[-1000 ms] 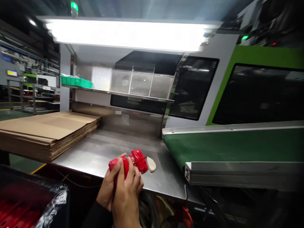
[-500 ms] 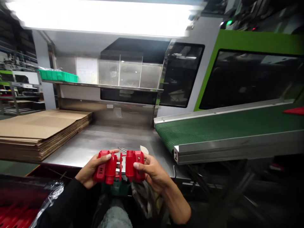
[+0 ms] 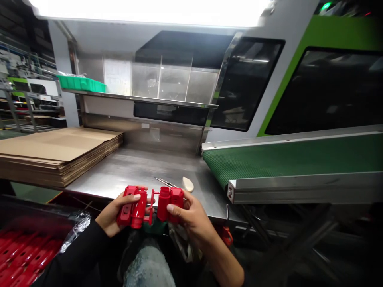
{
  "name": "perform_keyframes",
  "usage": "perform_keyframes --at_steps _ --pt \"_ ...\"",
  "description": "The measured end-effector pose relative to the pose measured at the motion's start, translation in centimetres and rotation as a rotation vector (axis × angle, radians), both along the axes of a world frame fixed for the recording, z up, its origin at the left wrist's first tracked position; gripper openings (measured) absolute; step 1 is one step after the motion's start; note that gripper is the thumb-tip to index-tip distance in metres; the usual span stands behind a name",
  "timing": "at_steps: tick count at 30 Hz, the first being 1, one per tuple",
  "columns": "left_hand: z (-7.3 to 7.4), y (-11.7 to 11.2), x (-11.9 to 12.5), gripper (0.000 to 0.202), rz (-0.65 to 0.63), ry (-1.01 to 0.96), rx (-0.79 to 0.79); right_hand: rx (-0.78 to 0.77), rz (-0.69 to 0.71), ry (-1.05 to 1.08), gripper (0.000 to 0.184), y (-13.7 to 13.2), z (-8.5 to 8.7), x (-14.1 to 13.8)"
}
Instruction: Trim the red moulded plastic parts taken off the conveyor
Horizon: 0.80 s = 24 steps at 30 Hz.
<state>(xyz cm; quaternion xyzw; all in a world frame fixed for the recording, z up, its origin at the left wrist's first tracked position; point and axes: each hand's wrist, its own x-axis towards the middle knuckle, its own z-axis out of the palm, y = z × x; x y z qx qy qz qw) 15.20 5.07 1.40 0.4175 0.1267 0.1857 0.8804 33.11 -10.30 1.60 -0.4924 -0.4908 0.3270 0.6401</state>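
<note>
My left hand (image 3: 111,217) is closed on a glossy red moulded plastic part (image 3: 138,209), thumb on top of it. A thin red runner (image 3: 151,205) stands off that part's right side. In my right hand (image 3: 196,215) is a second red moulded plastic part (image 3: 164,203), pinched between thumb and fingers and slightly tilted. Both parts are held side by side just in front of the table's near edge, above my lap. Whether the runner still joins the right part I cannot tell. Just beyond them lie a thin metal tool (image 3: 166,182) and a cream-coloured rounded piece (image 3: 188,184).
A stack of flat cardboard (image 3: 62,153) lies on the left of the metal table (image 3: 143,163). To the right, a green conveyor belt (image 3: 287,161) slopes upward. Several red parts (image 3: 26,255) fill a lined container at lower left. A green tray (image 3: 82,84) sits on the shelf.
The right red part has tilted relative to the left one, and the runner now leans. The view has shifted, showing more of the red parts at lower left and the cream piece.
</note>
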Motion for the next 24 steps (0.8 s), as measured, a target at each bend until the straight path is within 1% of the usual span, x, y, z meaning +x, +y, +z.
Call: perform_keyframes --at_steps 2,3,5,6,8,10,12,14,16,18,19,20,22,24 --pt "-0.5 -0.2 -0.8 0.045 -0.032 0.020 -0.037 0.077 -0.037 -0.178 0.028 -0.4 -0.3 0.3" --pt "-0.8 -0.4 -1.3 0.044 -0.046 0.036 -0.061 0.099 -0.030 -0.263 0.024 -0.6 -0.5 0.5" --pt "-1.6 -1.0 -2.5 0.042 -0.057 0.086 -0.112 0.095 0.027 -0.385 0.022 -0.9 -0.8 0.4" --pt "-2.0 -1.3 -3.2 0.041 -0.047 0.110 -0.126 0.079 0.054 -0.407 0.022 -1.1 -1.1 0.0" --pt "-2.5 -1.6 -4.5 0.042 0.020 0.140 -0.088 0.026 0.079 -0.366 0.021 -1.1 -1.9 -1.2" --pt "-2.5 -1.6 -5.6 0.046 0.131 0.135 0.041 -0.056 0.089 -0.246 0.027 -1.0 -3.0 -2.8" --pt "-2.2 -1.5 -6.4 0.051 0.234 0.126 0.170 -0.164 0.100 -0.124 0.033 -0.6 -4.0 -4.0" --pt "-1.6 -1.4 -6.9 0.054 0.293 0.138 0.221 -0.246 0.052 -0.052 0.033 0.2 -4.4 -3.9" --pt "-1.1 -1.5 -7.1 0.060 0.316 0.159 0.217 -0.286 -0.099 -0.050 0.036 1.7 -4.1 -2.2" --pt "-0.8 -1.9 -6.8 0.067 0.326 0.161 0.208 -0.311 -0.283 -0.121 0.047 3.9 -3.5 0.4" --pt "-0.7 -2.2 -6.6 0.069 0.330 0.151 0.202 -0.331 -0.352 -0.177 0.049 5.2 -3.1 1.9" --pt "-0.6 -2.4 -6.3 0.070 0.336 0.138 0.194 -0.362 -0.399 -0.236 0.047 6.5 -2.8 3.2" --pt "-0.7 -2.9 -5.6 0.067 0.358 0.114 0.166 -0.440 -0.445 -0.344 0.039 9.0 -2.4 5.4" --pt "-1.1 -3.0 -4.9 0.066 0.388 0.108 0.136 -0.513 -0.476 -0.436 0.033 10.7 -2.1 6.6"
